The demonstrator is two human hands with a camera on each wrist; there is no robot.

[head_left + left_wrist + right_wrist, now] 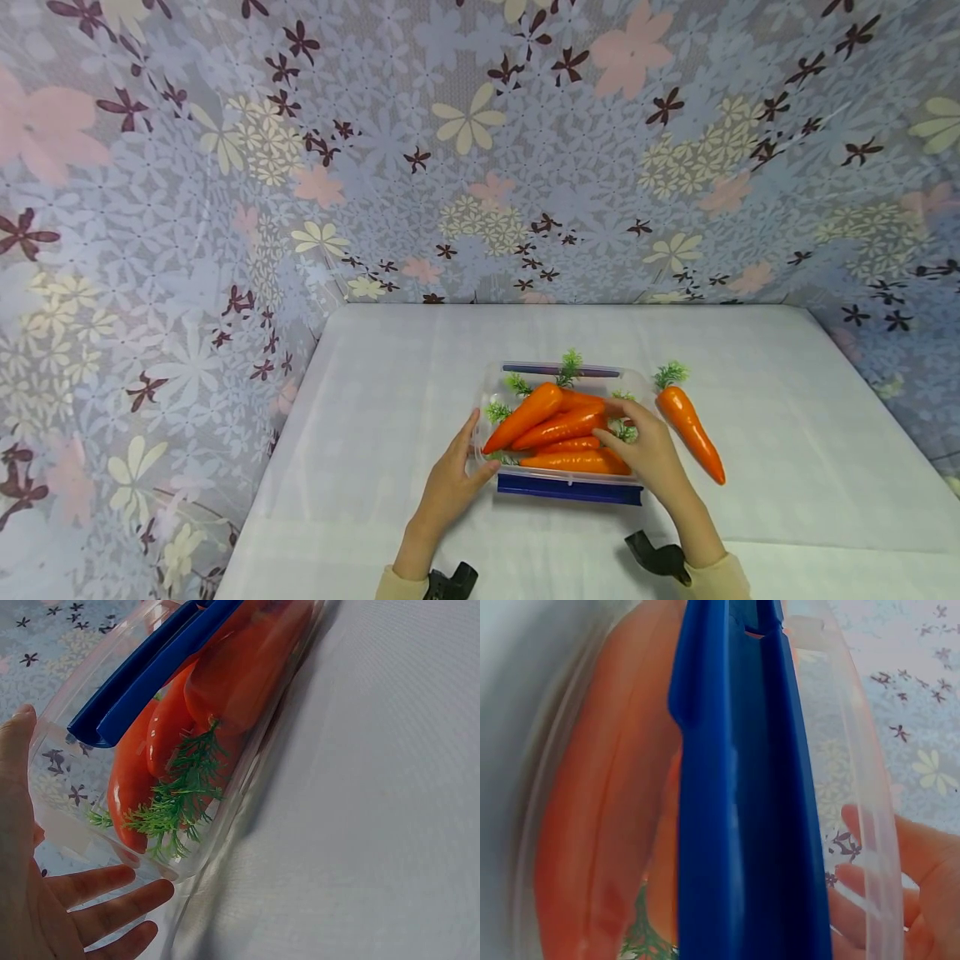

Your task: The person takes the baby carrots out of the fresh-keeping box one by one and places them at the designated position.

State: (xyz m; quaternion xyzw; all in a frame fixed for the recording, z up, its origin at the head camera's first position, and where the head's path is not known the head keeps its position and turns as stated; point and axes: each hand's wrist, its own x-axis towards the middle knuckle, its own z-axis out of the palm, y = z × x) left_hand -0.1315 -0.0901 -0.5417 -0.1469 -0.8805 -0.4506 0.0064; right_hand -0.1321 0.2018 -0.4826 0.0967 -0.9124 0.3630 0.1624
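Observation:
A clear plastic box (487, 385) with blue clip flaps stands on the white-covered table and holds several glossy toy carrots (558, 429) with green leafy tops. My left hand (453, 471) is at the box's left end, its fingers spread along the outside of the clear wall (71, 817). Over the right end of the box, my right hand (648, 450) reaches in, with thumb and index finger apart beside the carrot ends and a leafy top. Through the clear side in the right wrist view, its fingers (847, 881) show no carrot between them.
One more toy carrot (693, 437) lies on the table right of the box, its leafy top toward the back. A blue flap (570, 489) hangs along the box's near side. Flower-patterned fabric (480, 167) rises behind the table and at both sides.

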